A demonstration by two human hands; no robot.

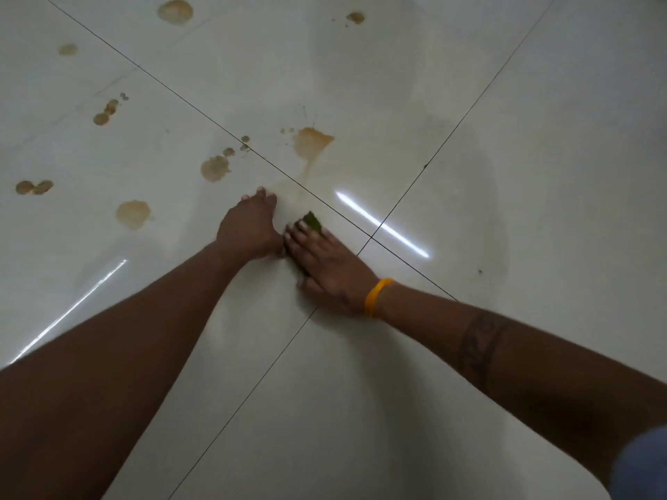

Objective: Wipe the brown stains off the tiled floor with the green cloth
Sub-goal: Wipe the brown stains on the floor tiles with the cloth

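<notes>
My right hand (330, 268) lies flat on the green cloth (312, 221), pressing it to the white tiled floor (505, 175); only a green corner shows past my fingertips. My left hand (249, 229) rests on the floor just to its left, fingers spread flat, holding nothing. A large brown stain (311, 143) with a smeared trail lies just beyond the hands. Smaller stains sit further left (215, 168), (133, 213), (34, 187).
More brown spots lie at the far left (106, 112), top left (175, 11) and top middle (355, 17). Dark grout lines cross near the hands (371, 237). Light streaks reflect off the glossy tiles. A yellow band (375, 297) circles my right wrist.
</notes>
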